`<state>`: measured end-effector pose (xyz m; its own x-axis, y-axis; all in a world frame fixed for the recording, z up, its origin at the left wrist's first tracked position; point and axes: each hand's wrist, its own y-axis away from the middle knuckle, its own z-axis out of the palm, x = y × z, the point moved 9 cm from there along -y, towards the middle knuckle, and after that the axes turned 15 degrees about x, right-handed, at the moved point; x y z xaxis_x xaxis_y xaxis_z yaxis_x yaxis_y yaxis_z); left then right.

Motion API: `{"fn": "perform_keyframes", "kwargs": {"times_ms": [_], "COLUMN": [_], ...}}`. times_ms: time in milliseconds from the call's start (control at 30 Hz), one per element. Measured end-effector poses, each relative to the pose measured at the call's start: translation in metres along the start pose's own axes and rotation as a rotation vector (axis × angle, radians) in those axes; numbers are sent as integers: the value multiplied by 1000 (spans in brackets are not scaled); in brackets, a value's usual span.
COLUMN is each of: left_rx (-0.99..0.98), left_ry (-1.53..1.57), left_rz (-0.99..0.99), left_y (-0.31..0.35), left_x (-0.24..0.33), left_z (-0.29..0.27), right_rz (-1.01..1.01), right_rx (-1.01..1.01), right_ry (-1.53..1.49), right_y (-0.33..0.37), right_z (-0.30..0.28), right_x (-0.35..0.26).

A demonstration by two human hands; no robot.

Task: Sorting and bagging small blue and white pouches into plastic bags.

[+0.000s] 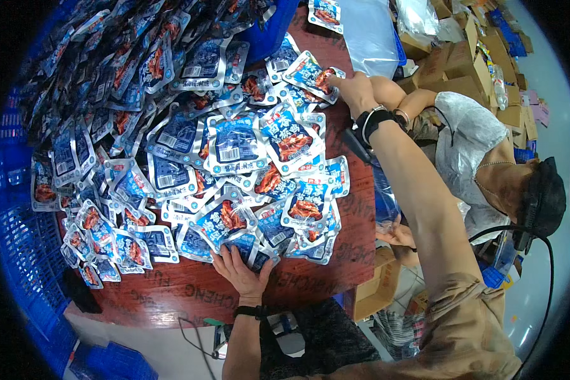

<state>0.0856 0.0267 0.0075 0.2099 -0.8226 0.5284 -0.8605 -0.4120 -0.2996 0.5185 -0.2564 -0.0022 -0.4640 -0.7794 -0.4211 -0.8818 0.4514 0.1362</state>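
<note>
Left hand [240,273]: palm hidden, turned down onto the pouches [225,218] along the near edge of the bench [354,253].
Right hand [357,92]: palm side out of sight by the right edge; how firm its grip is on a pouch corner cannot be told.
Heap: lower pouches covered by upper ones; those toward the far left corner dim and blurred.
Small print: too fine to read.
Blue bin [286,26]: cut off by the upper picture edge.
Dark object [82,292], near left corner: too dark to name.
Co-worker [472,126]: partly masked by the right forearm [418,183].
</note>
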Motion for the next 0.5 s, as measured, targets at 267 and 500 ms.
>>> {"fn": "perform_keyframes", "kwargs": {"times_ms": [267, 500], "left_rx": [-143, 278], "left_ry": [87, -144], "left_rz": [-129, -193], "left_y": [-15, -87], "left_x": [-45, -156], "left_z": [-41, -200], "right_rz": [-503, 261], "right_rx": [-277, -581], "right_ry": [-330, -1038], "right_y": [121, 292], "right_z": [12, -77], "right_x": [-32, 2]}}
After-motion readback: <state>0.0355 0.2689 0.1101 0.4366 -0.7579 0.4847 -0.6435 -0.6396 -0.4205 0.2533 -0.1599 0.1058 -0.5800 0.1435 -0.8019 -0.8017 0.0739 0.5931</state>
